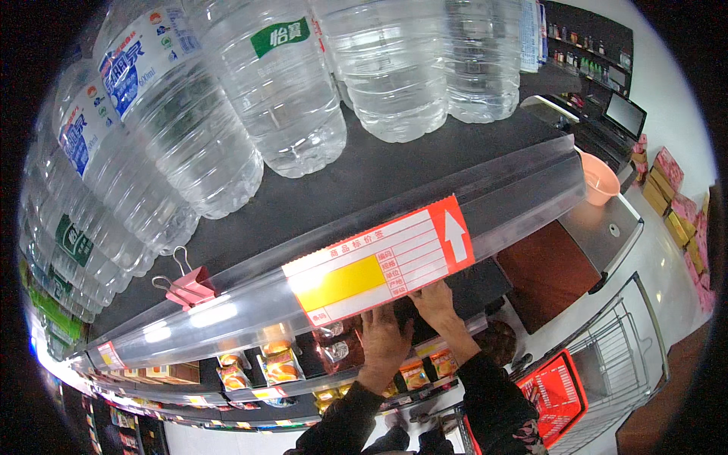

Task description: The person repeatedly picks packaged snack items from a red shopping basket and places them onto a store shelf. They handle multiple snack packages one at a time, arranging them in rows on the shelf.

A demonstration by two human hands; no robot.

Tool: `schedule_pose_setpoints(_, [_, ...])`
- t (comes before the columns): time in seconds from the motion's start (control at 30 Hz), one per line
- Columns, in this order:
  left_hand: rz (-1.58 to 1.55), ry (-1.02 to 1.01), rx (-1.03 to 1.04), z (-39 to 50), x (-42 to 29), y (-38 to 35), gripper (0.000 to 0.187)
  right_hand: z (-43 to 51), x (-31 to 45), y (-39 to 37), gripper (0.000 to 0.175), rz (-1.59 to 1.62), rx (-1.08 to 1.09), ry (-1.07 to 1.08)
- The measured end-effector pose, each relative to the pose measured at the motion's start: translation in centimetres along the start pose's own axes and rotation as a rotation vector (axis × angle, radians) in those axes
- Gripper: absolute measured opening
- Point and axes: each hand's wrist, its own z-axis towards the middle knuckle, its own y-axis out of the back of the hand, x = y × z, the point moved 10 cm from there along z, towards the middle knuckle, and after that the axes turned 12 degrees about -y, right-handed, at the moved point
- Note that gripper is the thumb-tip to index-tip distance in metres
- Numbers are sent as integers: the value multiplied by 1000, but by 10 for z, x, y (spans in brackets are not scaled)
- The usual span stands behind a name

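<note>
My left hand (384,344) reaches in over the shelf below the bottled water, beside dark red packages (339,350) with silvery print; whether it touches them is unclear. Further right, my right hand (433,305) reaches onto the same lower shelf, its fingertips hidden behind a red and white price tag (347,284) with a yellow field. What either hand holds, if anything, does not show. Packaged snacks (280,364) stand left of my left hand. Above, clear plastic water bottles (296,114) stand in a row on the dark top shelf (375,165).
A pink binder clip (196,287) grips the clear shelf-edge strip. At the right are a pink plastic bowl (600,179) on a counter, a metal shopping cart (637,352), a red plastic basket (551,398) and stacked boxes (674,199). More snack packs (414,375) sit on a lower shelf.
</note>
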Motion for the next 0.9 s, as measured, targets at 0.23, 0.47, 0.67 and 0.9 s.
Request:
schedule_pose_setpoints(0.23, [70, -7, -8, 0, -21, 23, 61, -4, -6, 10, 24, 55, 37, -35])
schedule_pose_setpoints(0.47, [-269, -389, 25, -22, -128, 26, 41, -73, -15, 107, 22, 424, -207, 44])
schedule_pose_setpoints(0.67, [-552, -526, 288, -78, -183, -22, 36, -201, -142, 146, 18, 511, -395, -327])
schedule_pose_setpoints(0.9, [-761, -476, 623, -138, -206, -96, 29, -414, -355, 106, 21, 254, -498, -1000])
